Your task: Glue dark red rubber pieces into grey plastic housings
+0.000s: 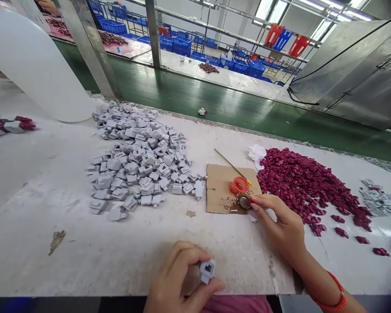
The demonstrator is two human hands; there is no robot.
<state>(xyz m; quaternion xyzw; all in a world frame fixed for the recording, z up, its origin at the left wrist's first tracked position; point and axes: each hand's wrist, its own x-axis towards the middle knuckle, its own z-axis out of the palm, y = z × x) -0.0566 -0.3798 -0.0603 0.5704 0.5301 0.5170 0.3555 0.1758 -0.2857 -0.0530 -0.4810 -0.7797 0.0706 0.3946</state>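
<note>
Near the table's front edge, my left hand (182,278) pinches a grey plastic part (207,270), its square opening facing up. My right hand (280,221) holds a small dark red part (248,201) between thumb and fingertips, at a small round metal cap (244,201). The cap sits on a piece of brown cardboard (218,187), wet with brownish liquid. Beside it stands a small red-orange cup (239,185), with a thin yellow-tipped stick (231,164) lying next to it.
A heap of grey parts (143,152) lies left of the cardboard, a heap of dark red parts (306,182) to its right. Beyond runs a green conveyor (182,95) with one assembled piece (202,111). A white container (35,65) stands at left. Another person's hand shows top left.
</note>
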